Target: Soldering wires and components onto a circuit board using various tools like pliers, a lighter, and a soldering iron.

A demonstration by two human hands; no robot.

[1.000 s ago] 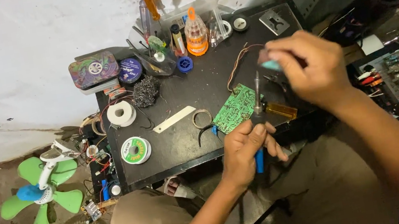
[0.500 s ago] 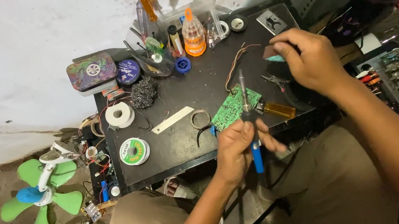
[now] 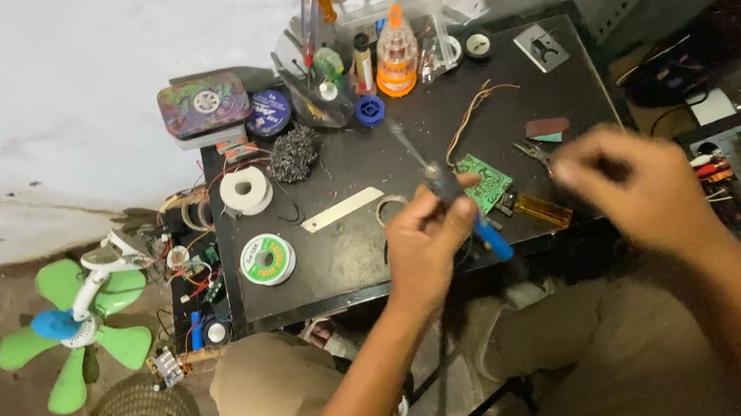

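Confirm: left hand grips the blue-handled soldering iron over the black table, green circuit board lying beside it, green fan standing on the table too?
Not quite. The head view shows the green fan on the floor left of the black table, not on it. The left hand, soldering iron and circuit board are as stated.

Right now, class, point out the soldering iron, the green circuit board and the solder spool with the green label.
soldering iron (image 3: 444, 187): head view, dark grip above the fingers
green circuit board (image 3: 487, 179): head view, middle of its face
solder spool (image 3: 267, 259): head view, green label

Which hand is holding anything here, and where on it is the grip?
The left hand grips a soldering iron around its handle, blue end sticking out below the fist, tip pointing up and away. The right hand is motion-blurred; whether it holds anything cannot be told.
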